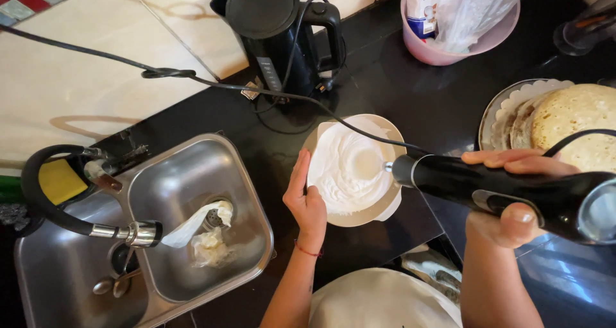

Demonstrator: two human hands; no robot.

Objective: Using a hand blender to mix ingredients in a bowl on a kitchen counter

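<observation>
A white bowl (385, 207) of whipped white cream (346, 168) stands on the black counter (410, 91). My left hand (305, 200) rests flat against the bowl's left rim, fingers straight. My right hand (513, 193) grips a black hand mixer (507, 190), whose whisk end (378, 166) dips into the cream. The mixer's black cord (212, 83) runs across the counter to the upper left.
A black electric kettle (276, 33) stands behind the bowl. A pink tub (449, 49) with a packet and plastic bag sits at the back. A stack of flat cakes on a plate (571, 123) is right. A steel sink (192, 219) with a black tap and crumpled paper is left.
</observation>
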